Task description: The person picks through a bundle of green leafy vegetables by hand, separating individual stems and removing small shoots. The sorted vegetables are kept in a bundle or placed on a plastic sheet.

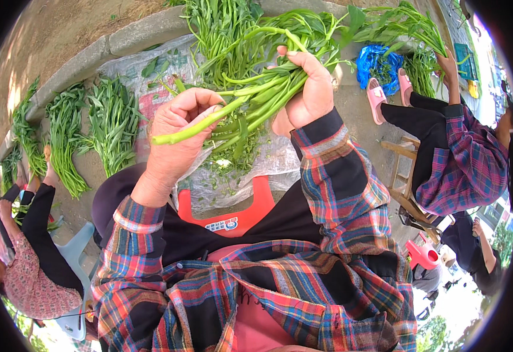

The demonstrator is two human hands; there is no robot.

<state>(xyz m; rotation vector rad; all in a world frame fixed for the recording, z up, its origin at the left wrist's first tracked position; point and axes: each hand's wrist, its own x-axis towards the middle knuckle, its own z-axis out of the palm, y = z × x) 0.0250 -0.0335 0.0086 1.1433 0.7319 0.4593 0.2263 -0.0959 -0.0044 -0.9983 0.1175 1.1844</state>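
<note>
My right hand [311,88] is closed around a bunch of water spinach [278,88], its leafy ends up and away from me and its cut stems towards my left hand. Between the thumb and fingers of my left hand [186,119] is one thick green stem [199,125], its end sticking out over the palm. Under both hands, a plastic woven sheet [278,154] bears scattered leaf trimmings [239,158]. A large heap of water spinach [225,44] lies on the sheet's far side.
A red plastic stool [223,224] shows between my legs. Bundled greens [113,127] lie at left along a stone kerb [146,33]. At right, a person in a plaid shirt [467,163] holds greens beside a blue plastic bag [377,66]. Another person [41,281] sits at left.
</note>
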